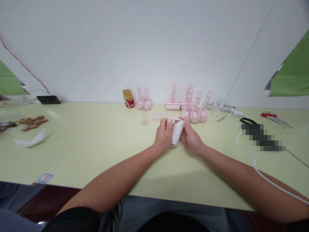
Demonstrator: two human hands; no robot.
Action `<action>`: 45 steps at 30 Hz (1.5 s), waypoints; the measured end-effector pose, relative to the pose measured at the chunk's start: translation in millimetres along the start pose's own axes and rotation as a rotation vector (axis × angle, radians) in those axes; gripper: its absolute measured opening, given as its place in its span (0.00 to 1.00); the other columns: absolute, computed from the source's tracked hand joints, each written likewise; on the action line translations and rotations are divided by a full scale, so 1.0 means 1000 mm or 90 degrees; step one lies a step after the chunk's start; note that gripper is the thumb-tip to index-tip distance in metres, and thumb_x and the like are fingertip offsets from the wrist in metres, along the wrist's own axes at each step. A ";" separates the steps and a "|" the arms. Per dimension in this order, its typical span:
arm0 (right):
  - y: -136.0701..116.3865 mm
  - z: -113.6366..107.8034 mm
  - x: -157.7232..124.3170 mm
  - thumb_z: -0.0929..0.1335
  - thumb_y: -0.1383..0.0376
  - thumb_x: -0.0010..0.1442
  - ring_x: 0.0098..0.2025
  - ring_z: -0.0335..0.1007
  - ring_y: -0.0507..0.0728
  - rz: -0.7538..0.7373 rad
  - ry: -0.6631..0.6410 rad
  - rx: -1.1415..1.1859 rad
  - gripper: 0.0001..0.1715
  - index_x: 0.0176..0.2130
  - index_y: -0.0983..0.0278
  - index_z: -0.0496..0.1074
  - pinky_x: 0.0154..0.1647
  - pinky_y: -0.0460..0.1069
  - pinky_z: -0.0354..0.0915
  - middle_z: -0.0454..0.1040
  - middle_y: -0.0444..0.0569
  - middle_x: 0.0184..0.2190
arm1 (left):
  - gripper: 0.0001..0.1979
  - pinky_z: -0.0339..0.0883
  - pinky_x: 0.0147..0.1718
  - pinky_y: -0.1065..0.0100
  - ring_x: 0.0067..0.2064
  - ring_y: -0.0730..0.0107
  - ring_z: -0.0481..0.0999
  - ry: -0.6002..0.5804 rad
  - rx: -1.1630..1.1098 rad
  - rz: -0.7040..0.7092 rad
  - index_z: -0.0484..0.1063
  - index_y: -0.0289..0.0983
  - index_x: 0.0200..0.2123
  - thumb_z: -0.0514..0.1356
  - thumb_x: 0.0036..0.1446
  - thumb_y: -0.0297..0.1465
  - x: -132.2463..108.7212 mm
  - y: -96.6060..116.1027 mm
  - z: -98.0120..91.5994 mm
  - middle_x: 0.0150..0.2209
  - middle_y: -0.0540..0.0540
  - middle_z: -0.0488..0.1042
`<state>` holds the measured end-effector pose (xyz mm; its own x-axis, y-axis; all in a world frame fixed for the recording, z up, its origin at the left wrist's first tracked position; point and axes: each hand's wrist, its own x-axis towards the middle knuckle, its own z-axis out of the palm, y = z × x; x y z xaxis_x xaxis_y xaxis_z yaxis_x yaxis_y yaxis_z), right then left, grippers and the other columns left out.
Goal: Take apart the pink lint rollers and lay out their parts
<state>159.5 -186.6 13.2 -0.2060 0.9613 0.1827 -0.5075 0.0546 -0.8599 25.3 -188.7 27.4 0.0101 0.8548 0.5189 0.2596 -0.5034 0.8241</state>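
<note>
Both hands, left hand [164, 135] and right hand [190, 138], are pinching one white roll [177, 132] at frame center, behind them one bottle [128, 97] standing on the counter [96, 145].

- Pale yellow-green table [101, 145], set against a white wall.
- Bottle of yellow liquid [128, 96] at the back.
- Pink lint rollers [190, 108] clustered beside it.
- White cable [243, 141], red-handled scissors [275, 117] right.
- Crumpled white paper [31, 140], brown pieces [32, 122] left.

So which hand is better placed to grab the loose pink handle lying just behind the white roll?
Probably the left hand. Both hands grip the white roll, but the loose handle lies behind and left of it, on the left hand's side; the right hand would have to cross over.
</note>
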 end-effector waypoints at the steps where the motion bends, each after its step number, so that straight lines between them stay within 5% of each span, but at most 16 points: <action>1: -0.001 0.000 0.001 0.61 0.45 0.64 0.49 0.71 0.58 0.011 -0.005 0.020 0.25 0.55 0.50 0.62 0.43 0.54 0.71 0.73 0.45 0.51 | 0.18 0.62 0.34 0.68 0.36 0.69 0.70 -0.016 0.015 0.022 0.64 0.39 0.46 0.47 0.67 0.46 -0.001 0.001 -0.002 0.37 0.47 0.71; 6: -0.010 0.006 -0.003 0.58 0.45 0.66 0.49 0.72 0.60 0.126 -0.070 0.086 0.25 0.52 0.55 0.67 0.46 0.57 0.70 0.75 0.48 0.50 | 0.19 0.63 0.40 0.65 0.41 0.64 0.72 -0.057 0.076 0.094 0.64 0.38 0.48 0.46 0.67 0.45 -0.004 0.006 -0.008 0.41 0.43 0.73; 12: -0.019 0.013 -0.014 0.51 0.36 0.62 0.43 0.75 0.63 0.282 -0.177 0.074 0.38 0.57 0.54 0.62 0.41 0.64 0.70 0.76 0.52 0.47 | 0.20 0.63 0.47 0.64 0.46 0.63 0.70 -0.043 0.101 0.090 0.65 0.37 0.48 0.48 0.67 0.45 0.003 0.004 -0.012 0.45 0.41 0.71; 15: -0.017 0.012 -0.014 0.51 0.36 0.62 0.41 0.76 0.62 0.285 -0.170 0.067 0.38 0.57 0.54 0.62 0.39 0.64 0.70 0.77 0.53 0.46 | 0.22 0.63 0.49 0.63 0.48 0.62 0.70 -0.053 0.092 0.103 0.64 0.36 0.53 0.50 0.65 0.45 0.006 0.001 -0.013 0.48 0.39 0.70; 19: -0.016 0.010 -0.010 0.53 0.39 0.63 0.37 0.76 0.62 0.313 -0.161 0.074 0.35 0.56 0.57 0.64 0.35 0.63 0.71 0.78 0.53 0.44 | 0.21 0.65 0.46 0.65 0.45 0.64 0.72 -0.166 0.034 0.091 0.66 0.36 0.53 0.53 0.64 0.43 0.007 0.003 -0.016 0.47 0.41 0.73; 24: -0.011 0.007 -0.008 0.53 0.34 0.59 0.32 0.74 0.62 0.354 -0.150 0.017 0.42 0.56 0.58 0.65 0.27 0.59 0.71 0.77 0.54 0.40 | 0.19 0.67 0.43 0.66 0.42 0.65 0.75 -0.206 -0.004 0.065 0.72 0.35 0.48 0.57 0.61 0.41 0.011 0.003 -0.022 0.44 0.42 0.76; 26: -0.004 0.007 -0.009 0.54 0.33 0.59 0.32 0.73 0.61 0.314 -0.094 -0.040 0.42 0.55 0.59 0.65 0.27 0.58 0.71 0.76 0.53 0.39 | 0.17 0.67 0.42 0.67 0.41 0.65 0.75 -0.193 0.009 0.062 0.74 0.35 0.46 0.59 0.60 0.40 0.013 0.001 -0.023 0.42 0.43 0.77; 29: 0.005 0.007 -0.011 0.62 0.40 0.60 0.37 0.72 0.59 0.127 0.007 -0.179 0.33 0.53 0.59 0.64 0.35 0.55 0.71 0.75 0.50 0.40 | 0.14 0.67 0.43 0.66 0.40 0.66 0.75 -0.121 0.036 0.045 0.75 0.34 0.42 0.60 0.59 0.38 0.015 -0.003 -0.020 0.39 0.44 0.78; 33: 0.011 0.006 -0.014 0.70 0.58 0.55 0.44 0.68 0.58 -0.049 -0.010 -0.327 0.33 0.57 0.59 0.59 0.45 0.53 0.68 0.71 0.49 0.46 | 0.14 0.67 0.42 0.67 0.40 0.66 0.76 -0.095 0.049 0.017 0.76 0.35 0.43 0.60 0.58 0.38 0.017 -0.005 -0.017 0.40 0.44 0.79; 39: 0.014 0.000 -0.012 0.66 0.68 0.48 0.38 0.67 0.58 -0.018 0.026 -0.367 0.41 0.60 0.57 0.55 0.34 0.50 0.67 0.69 0.46 0.42 | 0.17 0.66 0.40 0.67 0.40 0.64 0.75 -0.298 0.099 0.061 0.77 0.35 0.43 0.54 0.63 0.40 0.024 -0.004 -0.027 0.40 0.44 0.79; 45: 0.008 -0.005 -0.009 0.68 0.66 0.51 0.35 0.65 0.57 -0.054 -0.010 -0.482 0.32 0.55 0.58 0.60 0.34 0.50 0.64 0.69 0.44 0.37 | 0.20 0.64 0.37 0.68 0.37 0.66 0.74 -0.358 0.166 0.105 0.76 0.35 0.42 0.50 0.65 0.41 0.029 0.002 -0.038 0.36 0.45 0.77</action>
<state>161.9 -193.0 2.2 -0.2062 0.9423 0.2638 0.1900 0.3031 -0.9338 -10.3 -169.4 52.7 0.5566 0.7403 0.3769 0.4369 -0.6468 0.6251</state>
